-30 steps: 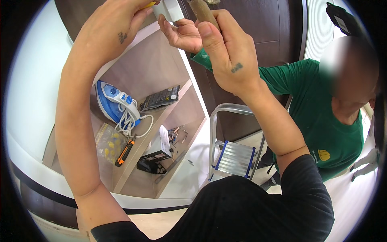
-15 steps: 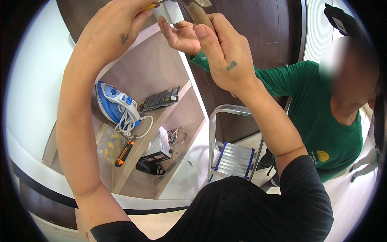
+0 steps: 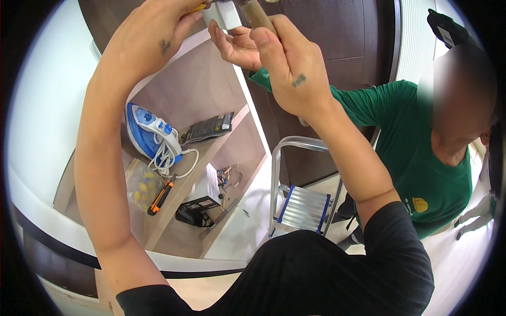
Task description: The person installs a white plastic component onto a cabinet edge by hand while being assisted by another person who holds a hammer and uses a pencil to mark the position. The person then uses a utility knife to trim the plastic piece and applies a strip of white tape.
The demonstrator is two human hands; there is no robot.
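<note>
Both my arms reach up to the upper edge of the view. My left hand (image 3: 158, 39) is closed on a yellow-handled tool (image 3: 199, 7) with a thin metal shaft; the frame cuts it off, and I cannot tell its kind. In my right hand (image 3: 300, 73), the fingers wrap the wooden handle (image 3: 258, 15) of a hammer, whose head lies almost wholly beyond the frame. Between my hands is a white block-shaped piece (image 3: 225, 16) at the top of the cabinet. Just below it, a co-worker's hand (image 3: 237, 48) is held palm up with curled fingers.
The co-worker in a green shirt (image 3: 427, 158) stands at right, beside an aluminium step ladder (image 3: 303, 208). On the cabinet shelves are a blue-white iron (image 3: 142, 131), a plastic bag (image 3: 142, 184), an orange utility knife (image 3: 161, 197) and a box (image 3: 205, 189). A dark door (image 3: 337, 31) is behind.
The hammer's head has moved up, mostly out of the frame, and my right hand has shifted slightly up and left. My left hand still grips the yellow-handled tool in nearly the same place.
</note>
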